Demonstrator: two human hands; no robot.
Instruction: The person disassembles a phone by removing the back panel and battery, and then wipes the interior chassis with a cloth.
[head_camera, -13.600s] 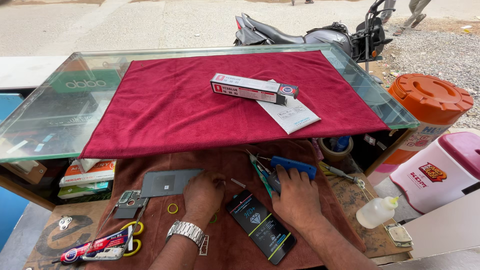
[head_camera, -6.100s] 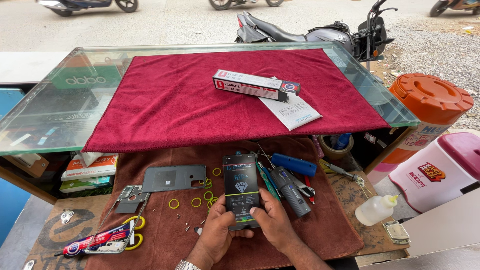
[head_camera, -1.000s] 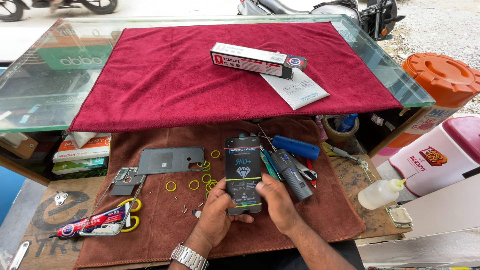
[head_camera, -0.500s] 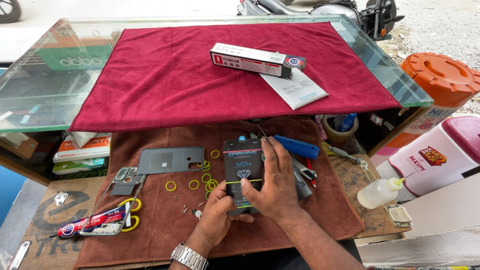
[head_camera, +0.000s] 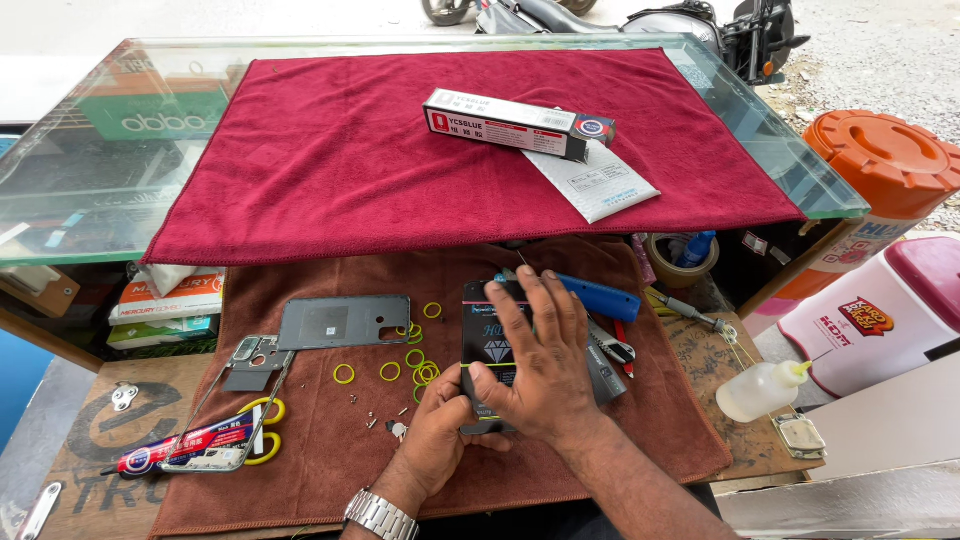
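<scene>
A dark smartphone (head_camera: 490, 345) lies flat on the brown cloth (head_camera: 330, 450) of the low bench. My right hand (head_camera: 535, 360) presses flat on top of its screen, fingers spread. My left hand (head_camera: 440, 430), a metal watch on the wrist, grips the phone's lower left edge from below. Just right of the phone lie a blue-handled tool (head_camera: 600, 298) and a grey tool (head_camera: 605, 365).
Several yellow rubber bands (head_camera: 415, 355), small screws, a grey phone back plate (head_camera: 343, 321), a metal frame and yellow-handled scissors (head_camera: 255, 430) lie left. A glue box (head_camera: 515, 124) and leaflet sit on the red cloth (head_camera: 330, 160) over the glass counter. A squeeze bottle (head_camera: 760, 390) stands right.
My right hand has slid from the phone's right side onto its screen and now covers it. The left hand keeps its hold at the lower edge.
</scene>
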